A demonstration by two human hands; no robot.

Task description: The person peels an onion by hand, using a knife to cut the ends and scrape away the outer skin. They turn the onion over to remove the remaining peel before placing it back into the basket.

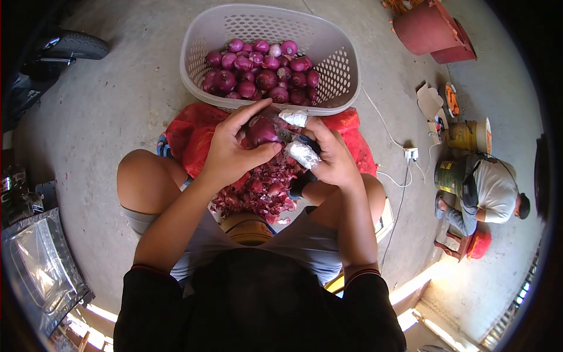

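Note:
A red onion [261,131] rests in my left hand [227,154], whose fingers and thumb are closed around it over my lap. My right hand [337,159] is at the onion's right side, its thumb and a finger bent inward. White wrapping [304,154] covers that thumb and finger. Between them, right against the onion, is a small greyish thing that I cannot make out. Below both hands lies a heap of red onion skins [261,190], partly over a red mesh sack [190,138].
A grey perforated basket [186,64] holding several red onions stands just ahead. A white cable with a socket block [410,153] runs along the floor at right. Farther right, a person [495,188] sits bent forward near buckets [469,136]. A wheel [82,45] is at upper left.

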